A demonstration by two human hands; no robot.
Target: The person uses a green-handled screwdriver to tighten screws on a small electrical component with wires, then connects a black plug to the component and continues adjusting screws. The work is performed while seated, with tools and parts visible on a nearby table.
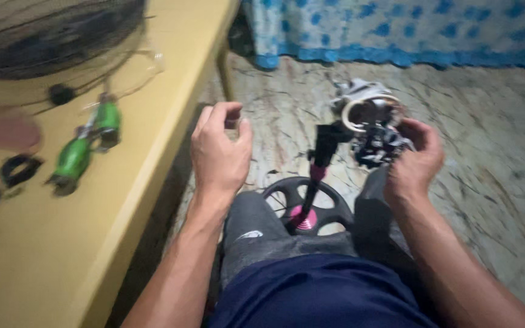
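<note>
Fingers of my right hand [413, 157] were wrapped round the black motor assembly [372, 124] atop its pink-collared stand [314, 182], above the marble floor [487, 152]; my left hand [220, 149] hung half-curled, holding nothing. Beside me the yellow desk [92, 243] carried green-handled tools [86, 149]. I judged that steadying the stand first would help.

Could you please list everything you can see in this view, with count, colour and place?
fan motor head: one, black and silver, top of the stand, held at centre right
stand pole: one, black and pink, centre
round base: one, black, on the floor
green tools: two, on the table
table: one, yellow, left
wire grille: one, dark, top left
curtain: one, blue-patterned, top
floor: marbled
left hand: half-closed, empty
right hand: grips the motor head
</note>
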